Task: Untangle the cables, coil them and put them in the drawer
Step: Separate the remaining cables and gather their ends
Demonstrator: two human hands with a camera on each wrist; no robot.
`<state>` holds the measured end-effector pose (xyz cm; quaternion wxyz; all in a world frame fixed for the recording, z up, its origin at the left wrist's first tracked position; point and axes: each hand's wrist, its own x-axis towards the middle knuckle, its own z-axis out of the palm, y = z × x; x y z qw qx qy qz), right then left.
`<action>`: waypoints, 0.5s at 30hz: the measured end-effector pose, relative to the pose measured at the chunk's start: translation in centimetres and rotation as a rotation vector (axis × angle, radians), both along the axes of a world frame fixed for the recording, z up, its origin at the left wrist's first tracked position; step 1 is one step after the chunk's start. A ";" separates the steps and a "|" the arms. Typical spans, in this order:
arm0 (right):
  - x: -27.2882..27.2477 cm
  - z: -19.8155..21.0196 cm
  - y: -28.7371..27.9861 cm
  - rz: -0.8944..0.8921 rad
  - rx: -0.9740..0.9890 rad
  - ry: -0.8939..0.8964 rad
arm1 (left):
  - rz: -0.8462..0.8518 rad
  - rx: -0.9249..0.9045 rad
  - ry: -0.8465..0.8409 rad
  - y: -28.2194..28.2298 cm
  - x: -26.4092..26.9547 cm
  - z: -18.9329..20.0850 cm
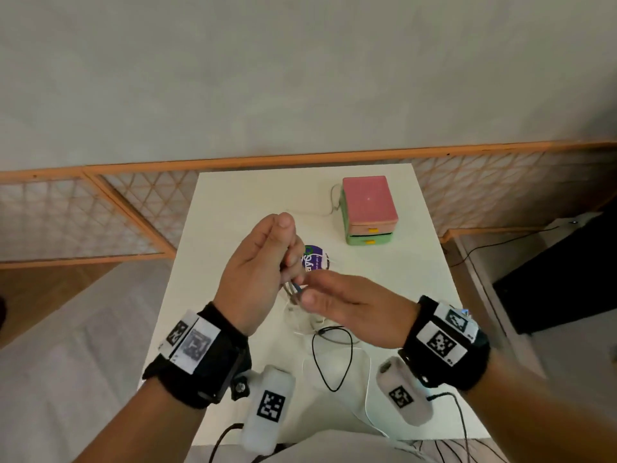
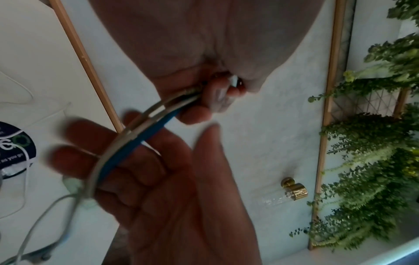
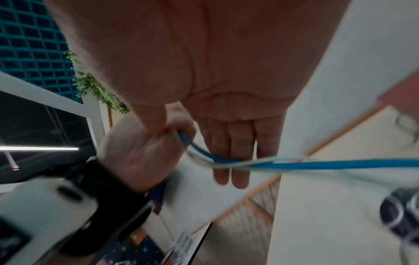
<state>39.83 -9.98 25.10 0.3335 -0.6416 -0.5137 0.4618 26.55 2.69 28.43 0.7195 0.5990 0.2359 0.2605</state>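
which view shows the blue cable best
The right wrist view: the blue cable runs long and bright from the left hand across the right hand's fingers. The left wrist view shows a shorter, dimmer arc. The head view shows only a sliver between the hands.

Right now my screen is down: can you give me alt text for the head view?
Both hands meet above a white table, the left hand gripping a blue cable while the right hand reaches in with straight fingers. More loose cables lie on the table below them. A small drawer box stands at the far right, both drawers closed.
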 end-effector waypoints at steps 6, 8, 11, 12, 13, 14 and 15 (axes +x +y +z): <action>-3.0 -2.6 1.2 -0.038 0.154 -0.070 | 0.078 -0.080 -0.043 0.3 -1.1 -1.1; -3.1 -3.2 1.3 -0.048 0.119 -0.063 | 0.064 -0.154 -0.030 0.5 -1.6 -1.7; -3.3 -3.3 1.3 -0.035 0.049 0.055 | 0.069 -0.229 0.002 0.5 -2.3 -2.8; -3.1 -3.6 1.4 -0.038 0.022 0.084 | 0.081 -0.249 0.011 0.5 -2.4 -3.1; -2.6 -4.4 1.5 -0.066 -0.014 0.118 | 0.101 -0.267 0.017 0.5 -2.7 -3.3; -1.9 -5.6 1.8 -0.124 -0.059 0.156 | 0.122 -0.284 0.023 0.6 -2.9 -3.4; -0.8 -7.2 2.1 -0.200 -0.097 0.194 | 0.139 -0.302 0.032 0.8 -3.3 -3.4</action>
